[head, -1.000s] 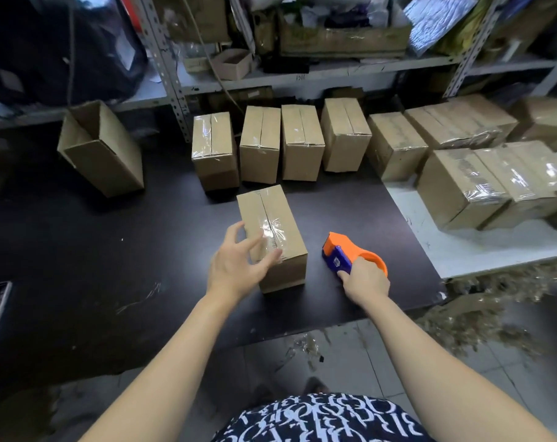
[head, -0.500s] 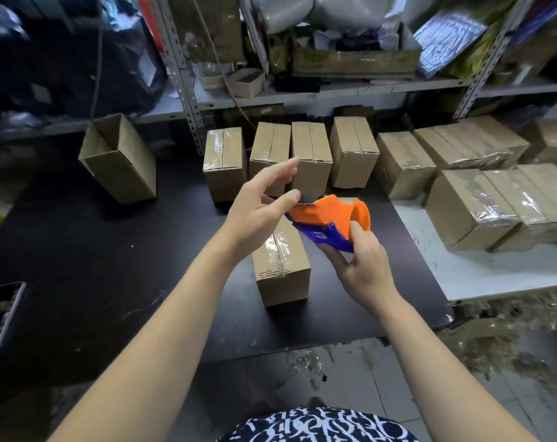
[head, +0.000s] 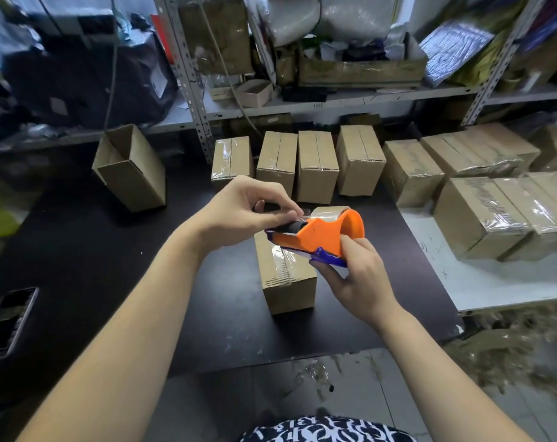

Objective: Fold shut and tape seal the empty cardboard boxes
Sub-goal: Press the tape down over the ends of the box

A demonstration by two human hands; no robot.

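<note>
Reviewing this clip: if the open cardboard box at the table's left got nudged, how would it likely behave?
The open box looks empty, so it probably slides or tips easily on the smooth dark table. Its unsealed top likely lets the walls flex under a squeeze.

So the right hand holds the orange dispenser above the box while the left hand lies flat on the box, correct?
Not quite. The head view shows the left hand pinching the tape at the dispenser, not lying on the box; the right hand does hold it.
</note>
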